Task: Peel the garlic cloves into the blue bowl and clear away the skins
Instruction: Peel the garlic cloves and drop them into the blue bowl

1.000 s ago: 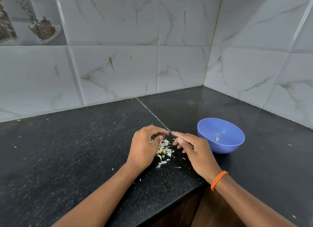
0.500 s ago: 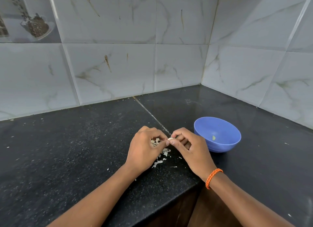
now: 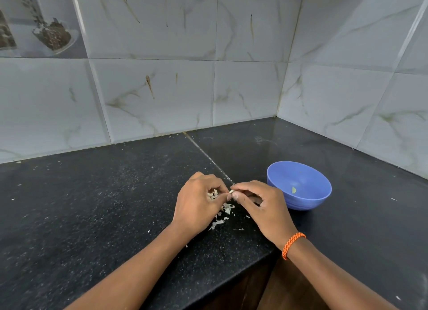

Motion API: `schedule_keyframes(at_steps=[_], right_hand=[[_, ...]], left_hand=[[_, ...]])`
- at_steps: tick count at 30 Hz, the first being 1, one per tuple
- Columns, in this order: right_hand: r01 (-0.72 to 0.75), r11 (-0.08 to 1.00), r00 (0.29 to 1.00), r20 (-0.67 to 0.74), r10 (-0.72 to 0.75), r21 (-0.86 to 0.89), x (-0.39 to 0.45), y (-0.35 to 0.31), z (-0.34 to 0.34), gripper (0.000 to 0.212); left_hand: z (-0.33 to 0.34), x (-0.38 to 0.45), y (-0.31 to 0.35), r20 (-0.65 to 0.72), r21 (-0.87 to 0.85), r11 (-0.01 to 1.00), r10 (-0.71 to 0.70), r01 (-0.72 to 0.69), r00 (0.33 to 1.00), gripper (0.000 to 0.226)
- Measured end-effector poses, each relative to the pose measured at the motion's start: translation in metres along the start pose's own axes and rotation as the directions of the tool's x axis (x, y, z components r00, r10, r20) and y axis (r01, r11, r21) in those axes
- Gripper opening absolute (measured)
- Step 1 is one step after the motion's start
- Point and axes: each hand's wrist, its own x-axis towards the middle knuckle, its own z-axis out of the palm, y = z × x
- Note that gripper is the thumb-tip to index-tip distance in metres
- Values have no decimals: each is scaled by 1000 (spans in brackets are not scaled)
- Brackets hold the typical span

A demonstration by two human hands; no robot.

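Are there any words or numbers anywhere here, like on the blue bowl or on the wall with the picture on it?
None: no word, number or brand can be read in this view.
The blue bowl is plain.
The picture tile on the wall shows only an image, no writing.
The orange wristband is a plain braid.
The black counter carries only specks and garlic skins.

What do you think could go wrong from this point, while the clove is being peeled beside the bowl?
1. The garlic clove is small and pinched between both hands; it might slip onto the black counter.
2. The loose skins lie near the counter's front edge and could be brushed off.
3. The blue bowl sits close by the right hand, so a flick might send skins into it.
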Motion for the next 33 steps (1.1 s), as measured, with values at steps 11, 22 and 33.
schedule_keyframes(at_steps=[11,22,33], right_hand=[[-102,983,995,22,100,154,5,-1,3,16],[-22,941,999,38,37,-337,5,2,2,11],[26,936,986,164,34,-350,9,-2,-11,17]], left_hand=[[0,0,3,69,81,994,71,-76,995,7],[-10,7,-15,-24,-16,1000,-22,22,999,41],[-11,6,-18,2,-55,997,-62,62,998,25]])
